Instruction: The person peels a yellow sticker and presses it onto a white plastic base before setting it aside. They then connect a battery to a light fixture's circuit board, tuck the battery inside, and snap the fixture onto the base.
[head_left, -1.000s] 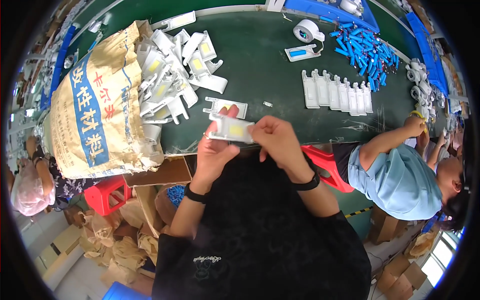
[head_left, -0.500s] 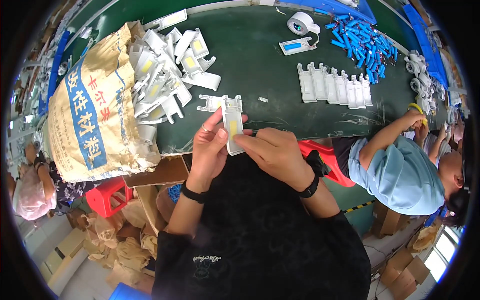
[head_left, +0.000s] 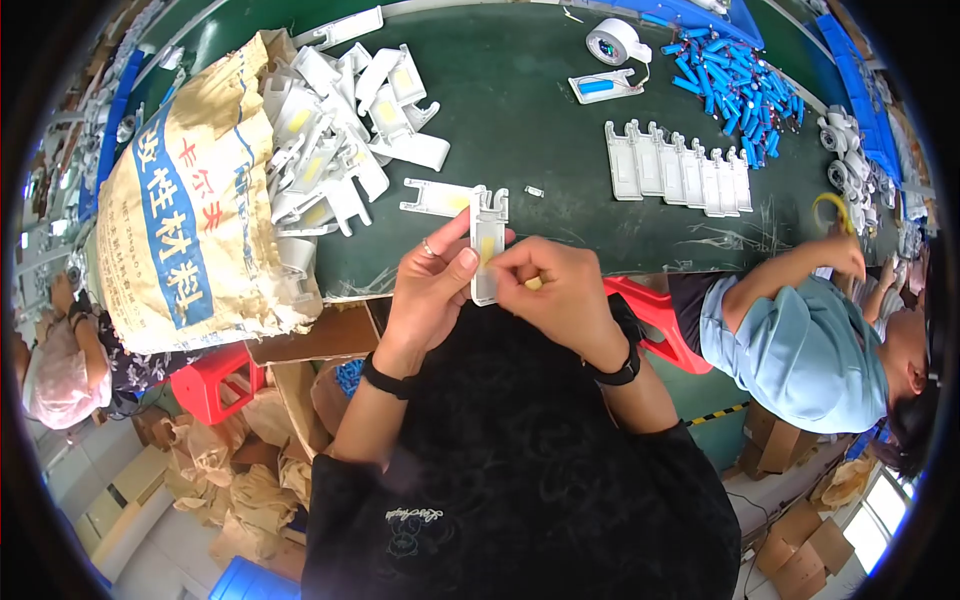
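My left hand [head_left: 432, 285] grips a white plastic cover [head_left: 487, 272], tilted up over the table edge, with a yellow strip on its inner face. My right hand [head_left: 558, 292] is closed in a pinch against the cover's right side, by the yellow strip. A small pale-yellow bit [head_left: 534, 284] shows among its curled fingers; what it is I cannot make out. Just beyond lies another white cover [head_left: 430, 197], partly behind the held one. A tiny white piece [head_left: 534, 191] rests on the green table to the right.
White covers [head_left: 340, 120] spill from a paper sack [head_left: 180, 200] at left. A row of covers [head_left: 680, 175], blue cylindrical cells [head_left: 735, 90] and a white round unit [head_left: 612, 42] wired to a cover lie toward the right. A co-worker [head_left: 800, 320] sits at right, near a red stool [head_left: 665, 325].
The held cover has turned more edge-on and shifted slightly right. My right fingers have curled from pointing at the strip into a pinch, and the pale-yellow bit now shows.
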